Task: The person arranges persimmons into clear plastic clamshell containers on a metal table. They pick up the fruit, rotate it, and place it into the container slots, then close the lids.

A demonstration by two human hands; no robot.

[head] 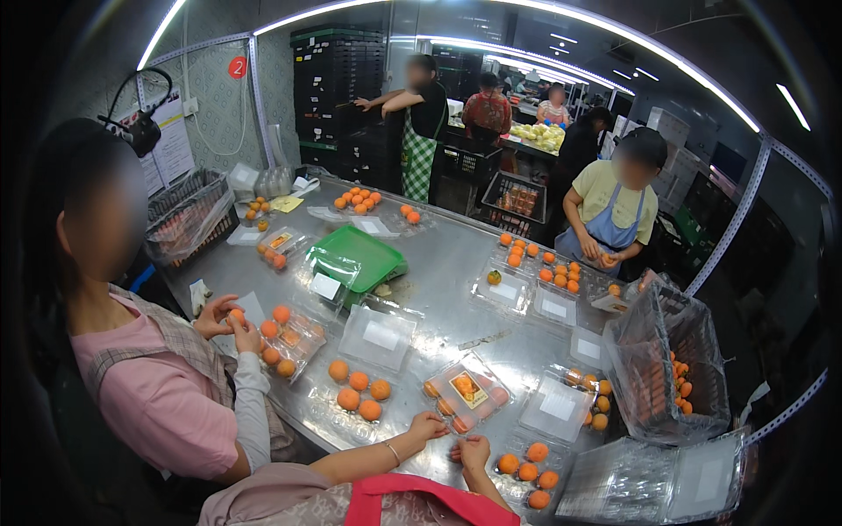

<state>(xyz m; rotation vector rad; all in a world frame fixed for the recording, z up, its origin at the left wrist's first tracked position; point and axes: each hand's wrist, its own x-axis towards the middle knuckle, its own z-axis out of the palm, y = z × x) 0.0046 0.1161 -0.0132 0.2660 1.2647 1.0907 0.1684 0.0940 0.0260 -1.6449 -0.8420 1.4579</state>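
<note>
A closed clear plastic clamshell box of orange fruit (466,393), with a picture label on its lid, lies on the metal table before me. My left hand (428,426) is at the box's near left edge. My right hand (471,452) is just below the box's near corner, its fingers bent; whether either hand grips the box is unclear. Several loose orange fruits (527,471) sit in an open clear tray right of my right hand. Another open tray with orange fruits (358,381) lies left of the box. Beyond that tray is a clear lid with a white pad (380,335).
A co-worker in pink (158,388) stands close at my left, holding a fruit. Another co-worker (608,210) works across the table. A plastic-lined crate (697,355) and stacked clear clamshells (651,477) stand at right. A green tray (358,256) lies on the metal table (447,263).
</note>
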